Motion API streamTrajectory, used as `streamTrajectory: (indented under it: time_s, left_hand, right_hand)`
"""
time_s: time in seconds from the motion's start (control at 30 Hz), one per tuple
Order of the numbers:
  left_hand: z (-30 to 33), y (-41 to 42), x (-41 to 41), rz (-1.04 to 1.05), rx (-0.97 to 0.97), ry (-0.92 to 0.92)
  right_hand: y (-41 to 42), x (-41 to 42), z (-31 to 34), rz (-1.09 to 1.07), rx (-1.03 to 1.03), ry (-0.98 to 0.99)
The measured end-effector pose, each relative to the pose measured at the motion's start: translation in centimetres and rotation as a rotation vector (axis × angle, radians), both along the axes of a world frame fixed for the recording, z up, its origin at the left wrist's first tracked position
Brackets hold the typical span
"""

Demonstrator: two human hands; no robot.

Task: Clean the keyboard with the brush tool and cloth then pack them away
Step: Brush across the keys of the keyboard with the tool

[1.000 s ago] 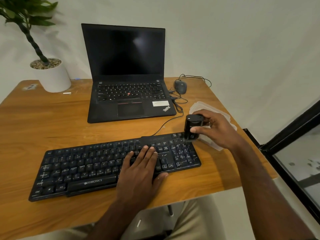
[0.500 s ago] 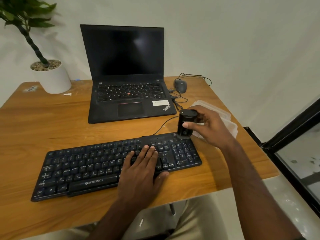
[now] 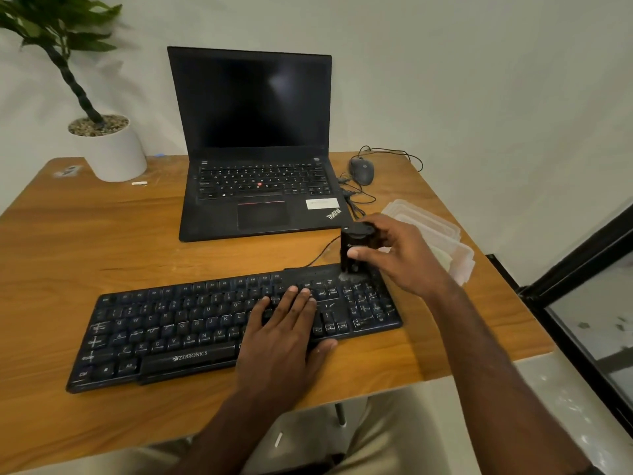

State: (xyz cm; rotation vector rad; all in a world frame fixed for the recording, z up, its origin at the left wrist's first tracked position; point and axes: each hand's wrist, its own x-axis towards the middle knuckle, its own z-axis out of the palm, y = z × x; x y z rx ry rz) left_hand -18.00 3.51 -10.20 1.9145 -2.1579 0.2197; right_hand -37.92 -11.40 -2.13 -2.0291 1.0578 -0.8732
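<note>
Head-worn wide-angle view, looking forward and down over a wooden tabletop (image 3: 68, 255).

The single camera sits above and behind both grips, close enough that the forearms enter from the bottom edge. The left grip (image 3: 284, 334) lies near frame centre on a black full-size keyboard (image 3: 171, 330); the right grip (image 3: 394, 255) sits just beyond it to the right. Farther off, an open black laptop (image 3: 253, 132) faces the lens before a pale wall. Edges bow from lens distortion.

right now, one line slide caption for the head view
Right hand brushes keyboard with brush tool; left hand steadies it.
</note>
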Motion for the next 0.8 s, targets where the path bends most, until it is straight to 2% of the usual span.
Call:
streamTrajectory:
  time_s: [0.13,0.4,0.57,0.8]
  left_hand:
    - [-0.1,0.0,0.0,-0.001,-0.006,0.001]
    - [0.1,0.1,0.0,0.001,-0.014,0.011]
    - [0.2,0.2,0.1,-0.011,-0.017,0.005]
    - [0.1,0.1,0.0,-0.023,-0.039,0.024]
  right_hand:
    - [0.3,1.0,-0.3,-0.097,-0.045,-0.103]
    - [-0.1,5.3,-0.4,0.135,0.002,-0.021]
    - [0.7,8.1,-1.3,0.167,0.090,-0.159]
    - [-0.9,1.5,0.2,0.081,0.107,-0.064]
